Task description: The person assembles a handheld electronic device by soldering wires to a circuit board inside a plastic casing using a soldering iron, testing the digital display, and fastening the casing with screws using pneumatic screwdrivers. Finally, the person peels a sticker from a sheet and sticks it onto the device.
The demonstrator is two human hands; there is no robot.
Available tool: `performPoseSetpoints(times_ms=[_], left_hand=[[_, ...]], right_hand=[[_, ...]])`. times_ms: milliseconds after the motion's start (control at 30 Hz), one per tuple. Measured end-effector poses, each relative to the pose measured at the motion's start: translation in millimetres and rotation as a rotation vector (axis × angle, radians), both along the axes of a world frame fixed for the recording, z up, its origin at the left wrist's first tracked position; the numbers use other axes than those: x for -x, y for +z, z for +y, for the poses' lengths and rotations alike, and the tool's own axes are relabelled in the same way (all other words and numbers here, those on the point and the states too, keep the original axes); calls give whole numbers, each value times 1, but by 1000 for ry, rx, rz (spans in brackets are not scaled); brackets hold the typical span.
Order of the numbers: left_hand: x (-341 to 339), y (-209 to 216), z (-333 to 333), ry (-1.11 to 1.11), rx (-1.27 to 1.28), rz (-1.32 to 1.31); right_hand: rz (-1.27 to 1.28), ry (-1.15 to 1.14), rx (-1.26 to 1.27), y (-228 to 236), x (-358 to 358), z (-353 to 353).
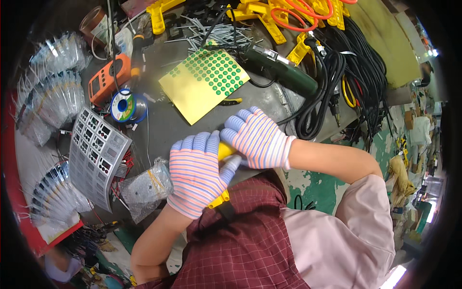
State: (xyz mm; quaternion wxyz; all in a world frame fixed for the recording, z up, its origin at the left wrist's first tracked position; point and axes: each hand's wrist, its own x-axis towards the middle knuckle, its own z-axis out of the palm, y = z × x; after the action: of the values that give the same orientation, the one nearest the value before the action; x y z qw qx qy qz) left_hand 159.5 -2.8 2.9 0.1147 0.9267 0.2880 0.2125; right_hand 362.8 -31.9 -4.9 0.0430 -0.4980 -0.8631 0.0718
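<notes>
Striped knit gloves cover both hands, which meet close to my body at the near edge of the grey workbench [156, 118]. My left hand [196, 171] is closed over a yellow plastic housing [224, 151], whose lower end sticks out below the palm. From the right, my right hand [257, 137] grips the same housing near its upper end, fingers curled. Most of the piece is hidden by the gloves. Just beyond lies a yellow sheet [195, 103] with rows of round green stickers, and yellow-handled pliers [231, 101] peek out by its edge.
Left are an orange multimeter [109, 79], a solder spool [126, 107], a label sheet [96, 151], a bubble-wrap bag [147, 185] and bagged parts [57, 101]. Farther back lie metal rods [219, 32], yellow housings [262, 17] and a dark green power screwdriver [284, 72]. Black cables [361, 58] are at right.
</notes>
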Motion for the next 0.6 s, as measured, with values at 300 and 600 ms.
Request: performPoseSetpoints(times_ms=[300, 600], left_hand=[[-7, 1, 0, 110, 75, 184], [1, -1, -3, 118, 75, 113]], right_hand=[[1610, -261, 31, 59, 15, 18], [311, -90, -187, 10, 24, 57]])
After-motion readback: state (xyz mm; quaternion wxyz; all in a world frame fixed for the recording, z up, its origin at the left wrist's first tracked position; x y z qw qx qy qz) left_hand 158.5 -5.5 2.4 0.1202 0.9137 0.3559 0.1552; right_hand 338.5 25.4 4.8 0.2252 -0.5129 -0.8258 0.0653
